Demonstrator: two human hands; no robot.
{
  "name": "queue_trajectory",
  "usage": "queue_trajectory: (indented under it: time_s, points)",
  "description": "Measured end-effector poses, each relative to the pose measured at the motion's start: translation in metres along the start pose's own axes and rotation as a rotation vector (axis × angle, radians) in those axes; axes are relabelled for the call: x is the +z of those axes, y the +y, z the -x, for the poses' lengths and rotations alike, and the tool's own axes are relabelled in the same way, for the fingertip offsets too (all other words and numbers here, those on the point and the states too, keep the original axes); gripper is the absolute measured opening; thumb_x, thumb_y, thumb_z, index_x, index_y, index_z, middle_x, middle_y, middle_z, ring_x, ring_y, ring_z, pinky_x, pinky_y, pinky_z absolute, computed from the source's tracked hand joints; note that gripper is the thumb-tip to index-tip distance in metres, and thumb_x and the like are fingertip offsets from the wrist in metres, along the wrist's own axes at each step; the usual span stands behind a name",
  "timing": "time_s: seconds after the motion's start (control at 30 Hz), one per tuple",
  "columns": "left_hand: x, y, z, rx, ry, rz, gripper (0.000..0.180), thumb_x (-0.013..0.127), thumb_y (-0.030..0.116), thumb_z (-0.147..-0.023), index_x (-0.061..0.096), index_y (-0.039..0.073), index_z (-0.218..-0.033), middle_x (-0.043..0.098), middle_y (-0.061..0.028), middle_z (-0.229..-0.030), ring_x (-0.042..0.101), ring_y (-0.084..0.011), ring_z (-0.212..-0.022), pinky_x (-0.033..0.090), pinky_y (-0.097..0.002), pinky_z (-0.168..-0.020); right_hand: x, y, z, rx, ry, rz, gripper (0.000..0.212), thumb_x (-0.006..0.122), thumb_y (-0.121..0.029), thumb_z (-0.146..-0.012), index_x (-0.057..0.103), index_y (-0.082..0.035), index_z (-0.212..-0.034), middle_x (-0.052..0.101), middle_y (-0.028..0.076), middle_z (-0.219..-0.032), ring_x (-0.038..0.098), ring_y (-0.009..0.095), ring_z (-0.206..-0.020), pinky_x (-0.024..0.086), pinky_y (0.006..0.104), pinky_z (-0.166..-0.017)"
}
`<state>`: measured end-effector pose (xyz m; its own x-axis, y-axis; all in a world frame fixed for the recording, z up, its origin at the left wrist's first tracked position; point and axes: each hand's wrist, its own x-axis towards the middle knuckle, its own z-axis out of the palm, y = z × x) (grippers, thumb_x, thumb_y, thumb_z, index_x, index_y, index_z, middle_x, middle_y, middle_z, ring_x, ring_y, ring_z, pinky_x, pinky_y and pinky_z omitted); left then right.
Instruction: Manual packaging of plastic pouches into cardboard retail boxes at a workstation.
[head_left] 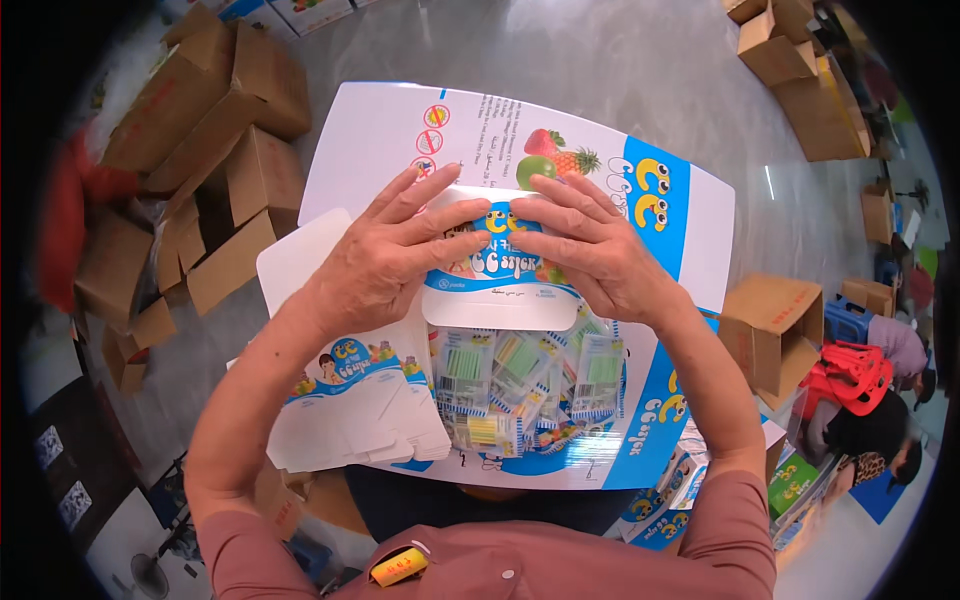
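Observation:
My left hand (375, 262) and my right hand (603, 255) hold a small blue-and-white carton (505, 308) between them. Fingers from both sides lie across its printed face, which has yellow cartoon shapes, and a white rounded flap points toward me. My thumbs are mostly hidden. Just below the carton lies a heap of clear packets (520, 360) with green and yellow sticks inside. Left of the packets, under my left forearm, rests a stack of flat white-and-blue cartons (350, 425). All of this sits on a large printed cardboard box (700, 240), white with blue bands and fruit pictures.
Open brown cardboard boxes (245, 180) are piled at the far left, with a red cloth-like thing (105, 185) beside them. More brown boxes (770, 330) stand at the right. Beyond these are people (870, 425) and a red chair-like object (850, 375).

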<state>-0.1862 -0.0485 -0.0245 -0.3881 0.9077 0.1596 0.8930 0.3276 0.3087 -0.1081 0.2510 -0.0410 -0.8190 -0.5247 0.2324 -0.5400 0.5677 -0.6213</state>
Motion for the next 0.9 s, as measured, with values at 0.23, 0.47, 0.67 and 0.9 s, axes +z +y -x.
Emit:
queue_trajectory:
  time_s: [0.23,0.47,0.67,0.9]
  points:
    - [-0.008,-0.007,0.0,0.123,-0.114,0.252,0.078,0.091,0.037,-0.062,0.063,0.023,-0.134,0.048,-0.0045,-0.153,0.038,-0.03,-0.147,0.024,-0.0555,-0.124,-0.014,-0.006,0.003,-0.081,-0.216,0.059,0.063,0.07,-0.055,-0.086,0.06,-0.024,-0.14,0.05,0.007,-0.153,0.038,0.031,-0.147,0.012,0.0551,-0.125]
    - [0.025,-0.011,0.0,0.247,0.084,0.139,0.071,0.088,0.035,-0.063,0.065,0.022,-0.129,0.055,-0.0026,-0.143,0.041,-0.0291,-0.144,0.025,-0.0578,-0.123,0.014,-0.016,0.017,-0.148,-0.063,0.293,0.058,0.071,-0.058,-0.082,0.064,-0.03,-0.133,0.054,0.009,-0.148,0.044,0.033,-0.143,0.015,0.0611,-0.123]
    - [0.031,-0.003,-0.002,0.277,0.153,0.101,0.046,0.08,0.024,-0.076,0.068,0.018,-0.121,0.06,-0.0019,-0.138,0.048,-0.0309,-0.139,0.03,-0.0615,-0.12,0.031,-0.006,0.029,-0.32,0.062,0.342,0.041,0.074,-0.039,-0.087,0.067,-0.03,-0.126,0.059,0.005,-0.143,0.052,0.032,-0.136,0.02,0.0617,-0.122]
    - [0.036,0.006,0.008,0.318,0.182,0.111,0.039,0.071,0.017,-0.087,0.066,0.02,-0.126,0.062,-0.0039,-0.138,0.057,-0.0361,-0.13,0.035,-0.0691,-0.114,0.021,-0.02,0.025,-0.199,-0.038,0.079,0.047,0.085,-0.027,-0.077,0.07,-0.029,-0.122,0.061,0.002,-0.141,0.056,0.03,-0.133,0.026,0.0585,-0.12]
